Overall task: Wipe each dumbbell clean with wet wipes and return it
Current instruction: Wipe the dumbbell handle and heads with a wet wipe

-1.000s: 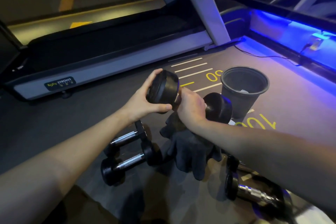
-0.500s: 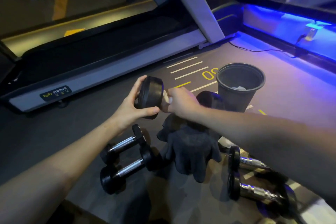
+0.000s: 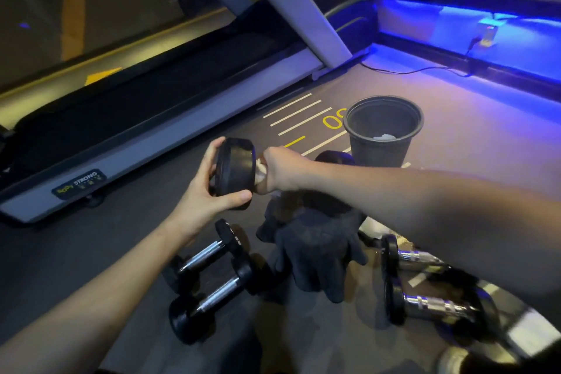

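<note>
I hold a black dumbbell (image 3: pixel 235 173) level above the floor. My left hand (image 3: pixel 209 194) grips its near round head. My right hand (image 3: pixel 277 171) is closed around the handle with a white wet wipe (image 3: pixel 261 171) bunched in the fist; the far head (image 3: pixel 334 158) shows behind my wrist. Two smaller dumbbells (image 3: pixel 209 276) with chrome handles lie on the floor below my left hand. Two more dumbbells (image 3: pixel 425 291) lie under my right forearm, partly hidden by it.
A dark pair of gloves (image 3: pixel 315 252) lies on the floor in the middle. A black bin (image 3: pixel 383 130) with a used wipe inside stands beyond my right hand. A treadmill (image 3: pixel 151 118) runs along the left and back. A cable (image 3: pixel 409 71) crosses the blue-lit floor.
The held dumbbell has turned, its near head now showing more edge-on. My right hand slid along the handle toward that head, with the white wipe now showing. The view has shifted slightly.
</note>
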